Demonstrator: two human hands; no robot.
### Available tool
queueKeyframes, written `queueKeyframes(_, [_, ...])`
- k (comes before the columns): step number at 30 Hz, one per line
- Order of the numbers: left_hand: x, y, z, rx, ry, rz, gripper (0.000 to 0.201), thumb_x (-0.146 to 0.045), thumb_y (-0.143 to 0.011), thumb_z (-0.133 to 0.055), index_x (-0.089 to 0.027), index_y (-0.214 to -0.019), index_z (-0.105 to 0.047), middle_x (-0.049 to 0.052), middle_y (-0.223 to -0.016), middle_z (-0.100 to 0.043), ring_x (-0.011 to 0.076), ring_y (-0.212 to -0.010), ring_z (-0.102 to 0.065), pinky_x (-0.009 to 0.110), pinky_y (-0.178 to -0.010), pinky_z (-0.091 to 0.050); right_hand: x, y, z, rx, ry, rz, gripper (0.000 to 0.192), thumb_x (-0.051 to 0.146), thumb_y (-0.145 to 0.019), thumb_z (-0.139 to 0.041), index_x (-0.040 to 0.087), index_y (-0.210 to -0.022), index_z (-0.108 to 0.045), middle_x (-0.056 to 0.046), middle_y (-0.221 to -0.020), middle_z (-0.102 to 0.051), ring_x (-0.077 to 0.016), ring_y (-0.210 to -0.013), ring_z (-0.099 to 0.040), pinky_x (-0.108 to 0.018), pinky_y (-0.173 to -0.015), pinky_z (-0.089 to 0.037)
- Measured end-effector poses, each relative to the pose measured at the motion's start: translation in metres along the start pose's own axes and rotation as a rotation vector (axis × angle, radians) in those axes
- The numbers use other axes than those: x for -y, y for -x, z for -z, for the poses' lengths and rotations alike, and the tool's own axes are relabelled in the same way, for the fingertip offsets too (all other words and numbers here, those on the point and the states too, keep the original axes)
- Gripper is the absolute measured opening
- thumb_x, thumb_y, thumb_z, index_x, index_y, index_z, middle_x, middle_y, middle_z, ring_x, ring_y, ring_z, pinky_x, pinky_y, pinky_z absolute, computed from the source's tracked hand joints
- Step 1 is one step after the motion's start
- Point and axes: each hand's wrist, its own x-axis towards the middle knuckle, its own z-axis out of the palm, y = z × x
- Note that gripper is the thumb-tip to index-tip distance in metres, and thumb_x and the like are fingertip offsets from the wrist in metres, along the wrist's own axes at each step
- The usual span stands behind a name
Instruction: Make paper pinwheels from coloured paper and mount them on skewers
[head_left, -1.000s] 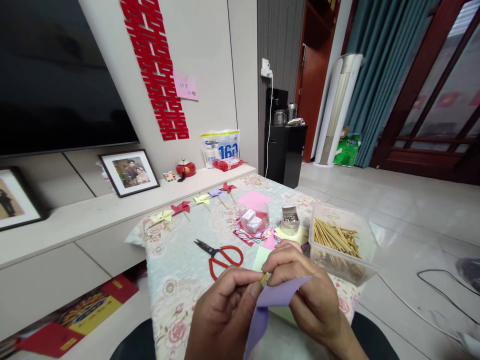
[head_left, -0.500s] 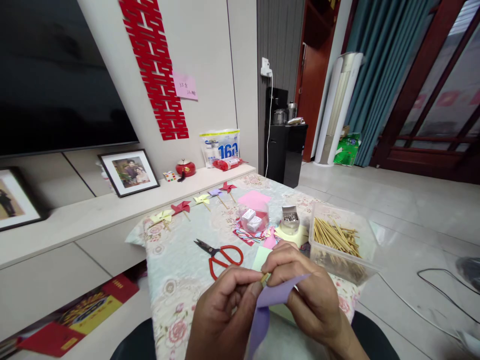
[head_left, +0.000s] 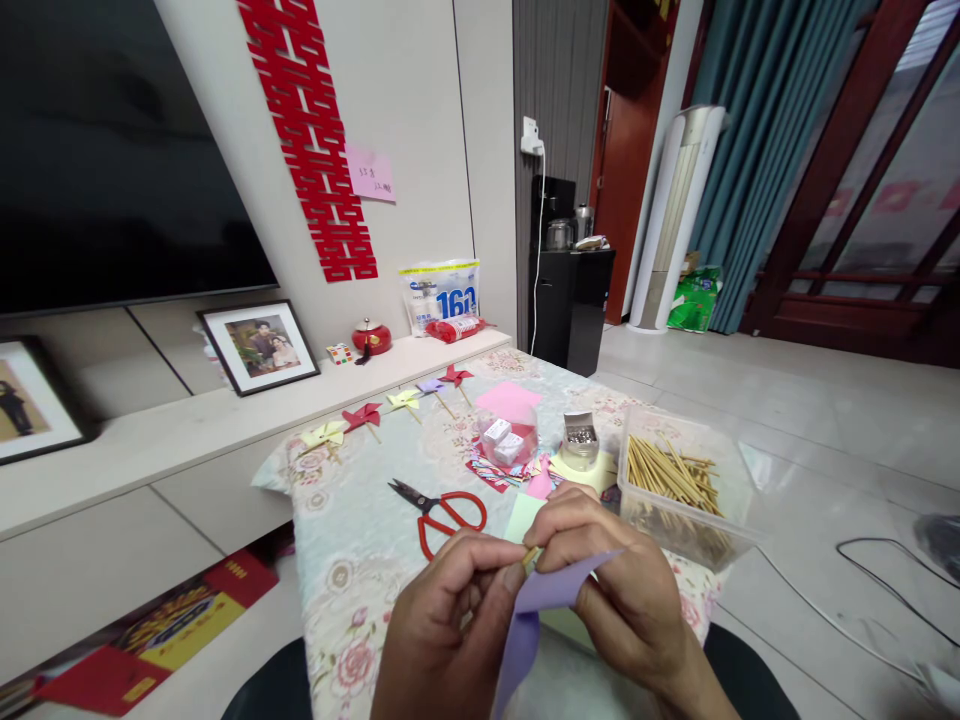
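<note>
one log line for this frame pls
left hand: pinches stick | right hand: holds purple paper | scissors: on table

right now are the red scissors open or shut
Open: the red scissors lie flat on the table, dark blades parted in a narrow V.

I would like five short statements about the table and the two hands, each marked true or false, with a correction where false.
1. Both hands, the left hand and the right hand, hold a purple paper. True.
2. The scissors have blue handles. False: the handles are red.
3. The clear box holds wooden sticks. True.
4. The scissors lie inside the clear box. False: they lie on the floral tablecloth, left of the box.
5. Finished paper pinwheels lie in a row along the far edge of the table. True.
</note>
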Motion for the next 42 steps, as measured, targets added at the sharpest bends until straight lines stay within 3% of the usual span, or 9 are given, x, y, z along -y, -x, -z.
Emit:
queueKeyframes(7, [0.008,-0.001,0.009,0.048,-0.289,-0.289,0.013,-0.019,-0.088,-0.063,-0.026,-0.092,-0.073,-0.001,-0.082,-0.073,0.0137,-0.074,-0.068,0.019,-0.066,-0.051,0.001,0.001,-0.001,0.004,-0.022,-0.002,0.029,-0.004,-0.084,-0.048,0.016,-0.100,-0.062,-0.008,-0.100,-0.066,-0.0194,-0.090,-0.062,-0.039,-0.082,-0.051])
queueKeyframes(11, [0.007,0.002,0.005,-0.043,-0.325,-0.331,0.014,-0.015,-0.089,-0.062,-0.025,-0.092,-0.071,-0.001,-0.083,-0.071,0.0134,-0.074,-0.067,0.020,-0.068,-0.052,0.002,0.000,-0.002,-0.009,-0.023,0.012,0.032,-0.005,-0.083,-0.048,0.016,-0.100,-0.063,-0.008,-0.097,-0.066,-0.0195,-0.088,-0.061,-0.039,-0.080,-0.051])
queueKeyframes(20, [0.007,-0.002,0.011,0.058,-0.387,-0.385,0.015,-0.014,-0.089,-0.062,-0.025,-0.095,-0.070,-0.002,-0.084,-0.072,0.0122,-0.076,-0.069,0.018,-0.069,-0.054,0.001,-0.001,-0.003,-0.027,-0.026,0.022,0.028,-0.004,-0.085,-0.048,0.016,-0.098,-0.063,-0.008,-0.095,-0.066,-0.0190,-0.086,-0.062,-0.039,-0.080,-0.051])
queueKeyframes(29, [0.000,0.001,0.005,0.005,-0.254,-0.230,0.012,-0.025,-0.088,-0.063,-0.026,-0.087,-0.075,0.000,-0.079,-0.072,0.0157,-0.072,-0.066,0.023,-0.068,-0.051,-0.001,0.000,-0.004,-0.061,0.030,0.028,0.024,-0.001,-0.087,-0.048,0.018,-0.094,-0.063,-0.006,-0.093,-0.068,-0.0174,-0.082,-0.063,-0.036,-0.076,-0.052])
queueKeyframes(36, [-0.002,0.004,-0.002,0.018,0.183,0.215,0.027,-0.047,-0.080,-0.073,-0.021,-0.083,-0.075,0.000,-0.064,-0.065,0.0113,-0.056,-0.051,0.021,-0.054,-0.039,-0.005,0.000,-0.004,-0.038,0.026,0.003,0.021,0.001,-0.090,-0.051,0.018,-0.091,-0.063,-0.006,-0.093,-0.068,-0.0179,-0.082,-0.063,-0.037,-0.077,-0.051])
queueKeyframes(42, [0.002,0.003,-0.005,0.009,0.343,0.305,0.026,-0.043,-0.076,-0.080,-0.018,-0.081,-0.074,0.000,-0.066,-0.066,0.0108,-0.060,-0.052,0.020,-0.057,-0.039,-0.007,0.000,-0.003,-0.024,-0.004,0.019,0.021,0.002,-0.091,-0.050,0.018,-0.094,-0.063,-0.006,-0.096,-0.067,-0.0176,-0.084,-0.062,-0.038,-0.080,-0.050])
